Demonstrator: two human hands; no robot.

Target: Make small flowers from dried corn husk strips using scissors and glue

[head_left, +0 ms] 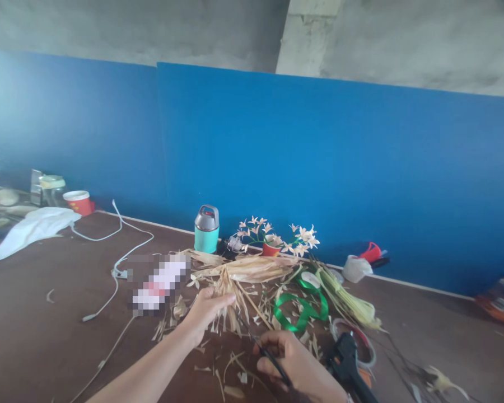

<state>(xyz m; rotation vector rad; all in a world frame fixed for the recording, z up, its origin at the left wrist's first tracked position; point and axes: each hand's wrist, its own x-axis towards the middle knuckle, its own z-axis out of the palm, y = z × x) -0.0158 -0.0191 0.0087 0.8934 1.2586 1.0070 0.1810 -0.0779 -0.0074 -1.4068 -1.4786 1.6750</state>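
Note:
My left hand (210, 308) is closed around a fanned bunch of dried, straw-coloured husk strips (224, 282), thumb on top. Beside it, my right hand (288, 358) grips black-handled scissors (273, 364), their thin dark blades pointing up and left at the lower ends of the strips. Whether the blades touch the strips I cannot tell. Behind the bunch lies a pile of long dry husks (260, 268). A loop of green ribbon (300, 322) rests right of the hands, near a sheaf of pale green husks (348, 299). Cut scraps (235, 366) litter the brown table.
A black glue gun (348, 364) lies by a roll of tape (372, 350) at lower right. A turquoise flask (206, 235) and a red cup (272, 246) with white flowers stand near the blue partition (319, 157). A white cable (120, 263) runs across the left side.

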